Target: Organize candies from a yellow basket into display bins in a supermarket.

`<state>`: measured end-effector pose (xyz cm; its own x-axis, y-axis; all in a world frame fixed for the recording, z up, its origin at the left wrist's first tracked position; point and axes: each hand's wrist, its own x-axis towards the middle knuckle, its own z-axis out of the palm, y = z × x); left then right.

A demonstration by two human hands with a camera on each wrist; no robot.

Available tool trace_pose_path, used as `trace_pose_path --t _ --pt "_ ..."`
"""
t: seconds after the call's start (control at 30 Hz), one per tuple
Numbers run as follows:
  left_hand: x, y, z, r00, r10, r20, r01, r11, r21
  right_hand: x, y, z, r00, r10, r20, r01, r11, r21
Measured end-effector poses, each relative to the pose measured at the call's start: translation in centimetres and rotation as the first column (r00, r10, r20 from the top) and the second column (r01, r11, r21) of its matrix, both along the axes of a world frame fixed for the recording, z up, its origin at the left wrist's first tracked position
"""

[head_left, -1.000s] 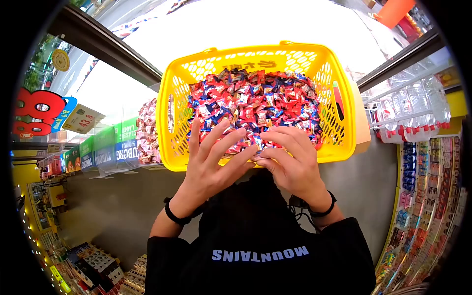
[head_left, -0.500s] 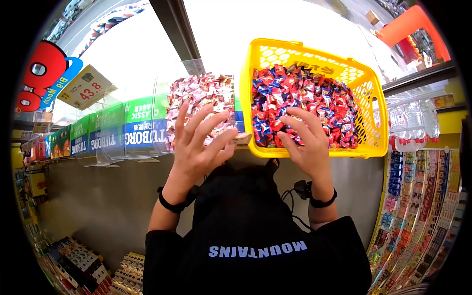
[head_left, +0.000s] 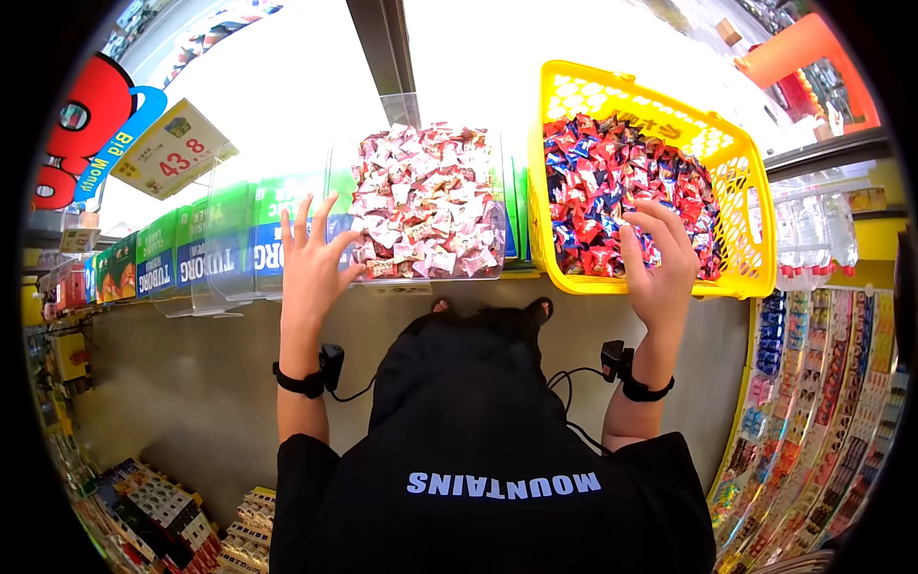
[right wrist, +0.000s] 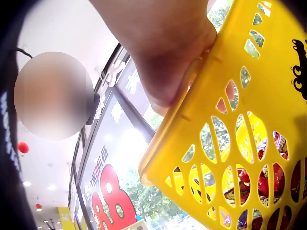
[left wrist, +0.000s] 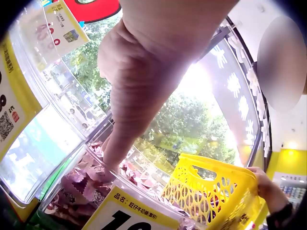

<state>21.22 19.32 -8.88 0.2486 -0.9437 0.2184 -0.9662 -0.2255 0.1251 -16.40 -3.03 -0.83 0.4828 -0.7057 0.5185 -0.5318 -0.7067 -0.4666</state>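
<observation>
My left hand (head_left: 316,258) is at the left side of a clear bin of pink-wrapped candies (head_left: 430,206), fingers spread and thumb near its front left corner. In the left wrist view, a digit of this hand (left wrist: 139,81) reaches down to the pink candies (left wrist: 84,187); contact is unclear. My right hand (head_left: 665,273) lies over the near rim of a yellow basket (head_left: 660,286), its bent fingers above red and blue candies (head_left: 598,196). Seen from the right wrist, the hand (right wrist: 168,52) passes behind the basket's rim (right wrist: 168,143), and fingertips show through the holes.
Green and blue boxes (head_left: 196,253) and clear dividers line the shelf to the left, under a price sign (head_left: 174,158). Bottles (head_left: 813,230) stand right of the basket, with stocked racks (head_left: 813,402) below. A window post (head_left: 382,57) rises behind.
My left hand has moved left, away from my right hand, to the pink candy bin's left side. The view has shifted, and the whole pink bin now shows. My right hand remains at the basket.
</observation>
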Motion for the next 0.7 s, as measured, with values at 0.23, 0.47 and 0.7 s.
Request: trace_pose_path --t 0.23,0.47,0.7 --pt "-0.6 -1.7 1.5 0.999 -0.035 0.000 0.035 0.996 -0.079 0.1 0.1 -0.2 0.999 -0.051 0.007 0.051 0.999 0.002" --pt "-4.8 -5.3 2.7 0.986 -0.153 -0.071 0.139 0.974 -0.177 0.6 0.4 -0.2 0.994 -0.103 -0.031 0.103 0.994 -0.021" --pt "-9.6 -9.4 5.9 0.948 -0.305 -0.087 0.259 0.903 -0.343 0.3 0.2 0.0 0.999 0.004 -0.038 -0.007 0.997 -0.080"
